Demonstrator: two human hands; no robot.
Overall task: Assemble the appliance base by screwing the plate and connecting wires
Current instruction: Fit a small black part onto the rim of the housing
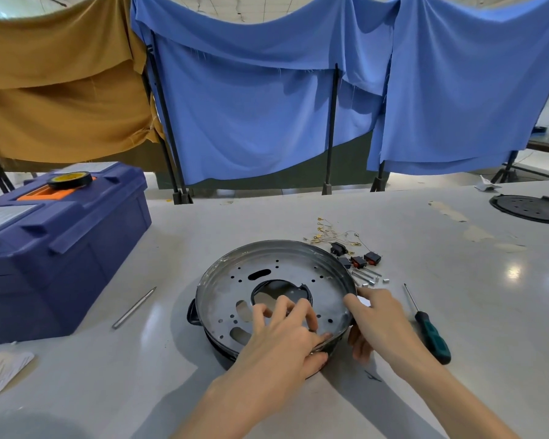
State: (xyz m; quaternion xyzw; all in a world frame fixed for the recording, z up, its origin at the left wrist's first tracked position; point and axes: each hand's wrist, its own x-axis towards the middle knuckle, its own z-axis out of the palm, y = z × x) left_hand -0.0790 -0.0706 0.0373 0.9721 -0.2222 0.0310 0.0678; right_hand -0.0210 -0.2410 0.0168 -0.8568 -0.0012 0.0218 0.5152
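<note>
**Both hands on the plate at the middle of a grey table**

At the far left of the pale grey table [457, 280] lies a printed paper slip [4, 372], near the front edge. Behind it stands a large blue toolbox [61, 248], lid closed, with a roll of black tape [70, 179] lying flat on top. Just right of the box a thin metal rod [133, 308] rests on the table.

Across the back of the room, cloths hang over black stands: a mustard cloth [61, 90] on the left and blue cloth [251, 106] from the middle to the right.

At the table's centre the round, perforated metal plate [276, 270] sits on the black base [192, 312], tilted up towards the far side. The left hand [279, 340] lies on the plate's near part, fingers bent and spread on the metal, thumb tucked under the near rim, so the edge is pinched between them. The right hand [377, 321] grips the plate's right rim, one finger over the top and the others curled below.

Just beyond the plate, to its right, lie thin wires [330, 232] with small terminals, black and red switches [358, 260], then long screws [370, 278]. A green-handled screwdriver [431, 335] lies right of the right hand, apart from it. At the far right edge rests a black round cover [530, 209].
</note>
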